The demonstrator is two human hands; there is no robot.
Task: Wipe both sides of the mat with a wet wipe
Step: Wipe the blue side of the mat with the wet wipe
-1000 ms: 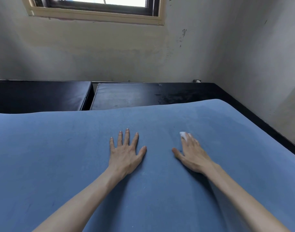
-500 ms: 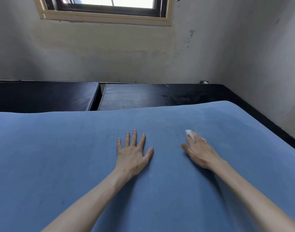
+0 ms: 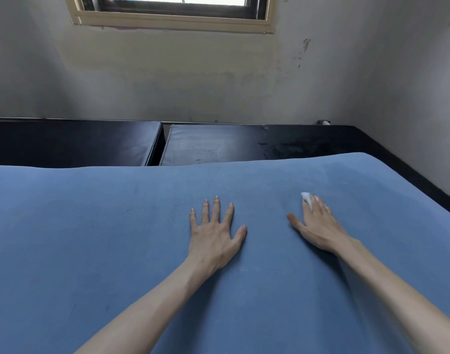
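Right hand [image 3: 318, 227] lies palm down on the blue mat [image 3: 91, 238], its fingers nearly straight and pointing toward 11 o'clock, thumb spread out to the side. Under those fingers it presses a white wet wipe [image 3: 306, 198], of which only a small crumpled tip shows past the fingertips at the far end of the hand; how the rest of the wipe sits beneath the palm cannot be seen. Left hand [image 3: 215, 232] rests flat on the mat just to the 9 o'clock side of the right hand, apart from it, with all five fingers spread wide and straight toward 12 o'clock, holding nothing. Both bare forearms run back toward 6 o'clock across the mat.

From the head view the mat fills the lower half of the frame, its far edge curving across the middle. Beyond it, toward 12 o'clock, two black pads [image 3: 218, 144] lie side by side with a narrow gap between them, against a stained pale wall [image 3: 193, 77]. A window [image 3: 172, 11] with a cream frame sits high on that wall.
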